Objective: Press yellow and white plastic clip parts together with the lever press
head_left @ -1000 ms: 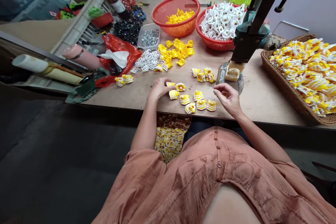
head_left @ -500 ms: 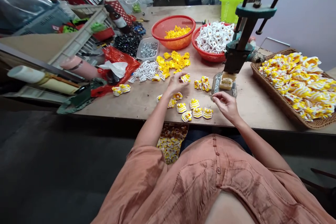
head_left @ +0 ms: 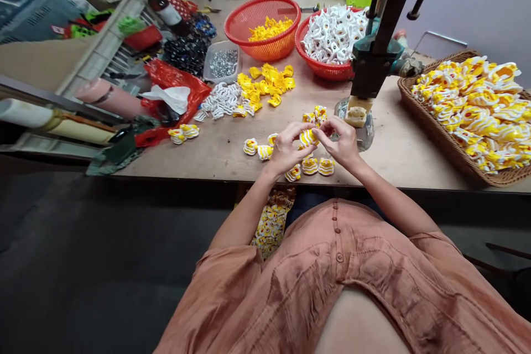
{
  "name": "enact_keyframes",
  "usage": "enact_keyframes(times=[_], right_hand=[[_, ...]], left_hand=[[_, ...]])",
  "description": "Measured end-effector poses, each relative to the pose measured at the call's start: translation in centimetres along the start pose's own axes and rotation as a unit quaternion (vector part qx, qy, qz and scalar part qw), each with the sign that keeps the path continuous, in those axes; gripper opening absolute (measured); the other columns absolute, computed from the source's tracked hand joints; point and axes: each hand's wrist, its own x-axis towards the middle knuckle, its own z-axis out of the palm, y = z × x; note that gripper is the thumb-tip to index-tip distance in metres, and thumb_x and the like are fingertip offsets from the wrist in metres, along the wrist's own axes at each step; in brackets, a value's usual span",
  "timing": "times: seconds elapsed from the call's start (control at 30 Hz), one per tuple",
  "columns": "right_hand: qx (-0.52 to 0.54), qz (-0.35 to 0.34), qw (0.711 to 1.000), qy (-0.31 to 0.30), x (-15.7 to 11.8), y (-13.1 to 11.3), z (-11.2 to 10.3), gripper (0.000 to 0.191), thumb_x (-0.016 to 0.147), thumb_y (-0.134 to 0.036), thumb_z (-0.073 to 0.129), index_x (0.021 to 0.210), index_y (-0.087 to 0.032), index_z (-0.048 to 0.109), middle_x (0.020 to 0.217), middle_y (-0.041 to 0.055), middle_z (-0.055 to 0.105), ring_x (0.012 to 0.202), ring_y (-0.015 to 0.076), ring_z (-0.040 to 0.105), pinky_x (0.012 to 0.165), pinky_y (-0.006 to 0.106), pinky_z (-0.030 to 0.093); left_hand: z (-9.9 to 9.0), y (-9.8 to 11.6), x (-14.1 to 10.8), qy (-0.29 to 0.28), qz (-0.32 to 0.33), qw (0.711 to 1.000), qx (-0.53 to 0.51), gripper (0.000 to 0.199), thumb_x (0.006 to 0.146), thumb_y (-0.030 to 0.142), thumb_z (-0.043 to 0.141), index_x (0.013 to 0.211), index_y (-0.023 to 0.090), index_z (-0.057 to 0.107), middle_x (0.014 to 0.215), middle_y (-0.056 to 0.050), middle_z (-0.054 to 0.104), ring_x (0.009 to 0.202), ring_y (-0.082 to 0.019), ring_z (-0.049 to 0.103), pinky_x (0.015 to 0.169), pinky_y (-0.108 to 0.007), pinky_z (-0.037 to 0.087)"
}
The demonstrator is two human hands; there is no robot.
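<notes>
A yellow-and-white striped plastic piece (head_left: 307, 139) is held above the table between my two hands. My left hand (head_left: 287, 148) grips it from the left, thumb and fingers closed on its edge. At its right side, the fingertips of my right hand (head_left: 341, 141) pinch it too. More striped pieces (head_left: 310, 166) lie on the wood below my hands, and a small cluster of them (head_left: 319, 114) sits just behind. The hand press (head_left: 375, 66) stands right of my hands, with a cream-coloured block (head_left: 355, 116) under its ram.
Yellow parts (head_left: 265, 86) and white wavy parts (head_left: 222, 100) lie loose on the table (head_left: 199, 163). Behind are a red basket of yellow parts (head_left: 262, 50), a red basket of white parts (head_left: 326, 71) and a box of metal bits (head_left: 223, 63). A wicker tray (head_left: 450, 146) of striped pieces stands right.
My left hand has come right with a striped piece from near the yellow pile. My right hand has moved left from the press and now touches that piece. The view has tilted down slightly.
</notes>
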Motion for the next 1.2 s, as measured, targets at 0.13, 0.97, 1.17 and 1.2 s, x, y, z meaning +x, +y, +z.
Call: enact_keyframes(times=[0.13,0.97,1.17,1.2], right_hand=[[-0.005,0.010,1.000,0.006,-0.6,0.3,-0.6,0.037,0.101,-0.051,0.068,0.079,-0.022,0.059,0.078,0.0001,0.063,0.073,0.0144,0.057,0.072,0.031,0.047],[0.013,0.069,0.997,0.025,-2.2,1.3,-5.3,0.029,0.100,-0.048,0.069,0.091,-0.021,0.076,0.089,0.0049,0.073,0.083,0.0175,0.067,0.077,0.032,0.056],[0.087,0.044,0.994,-0.058,-1.3,-0.2,-3.2,0.036,0.100,-0.056,0.071,0.121,-0.027,0.079,0.108,0.0064,0.075,0.098,0.0192,0.070,0.090,0.037,0.062],[0.084,0.039,0.994,-0.058,-1.2,-0.3,-3.1,0.035,0.100,-0.057,0.071,0.116,-0.026,0.081,0.103,0.0060,0.074,0.095,0.0192,0.070,0.088,0.037,0.061]], left_hand=[[0.0,-0.8,-0.5,-0.012,-0.006,0.999,0.040,0.046,0.090,0.027,0.082,0.134,0.022,0.071,0.131,-0.008,0.076,0.117,-0.023,0.072,0.101,-0.037,0.059],[-0.5,-4.7,3.9,-0.031,-0.276,0.900,-0.337,0.047,0.091,0.057,0.065,0.119,0.020,0.070,0.100,-0.010,0.078,0.088,-0.022,0.073,0.083,-0.039,0.061],[1.4,2.2,0.8,-0.090,-0.317,0.819,-0.471,0.065,0.100,0.077,0.047,0.113,0.020,0.074,0.100,-0.012,0.079,0.078,-0.021,0.072,0.063,-0.034,0.057],[1.9,2.9,0.5,-0.083,-0.323,0.808,-0.486,0.068,0.100,0.081,0.046,0.111,0.020,0.074,0.097,-0.012,0.078,0.076,-0.020,0.072,0.059,-0.031,0.054]])
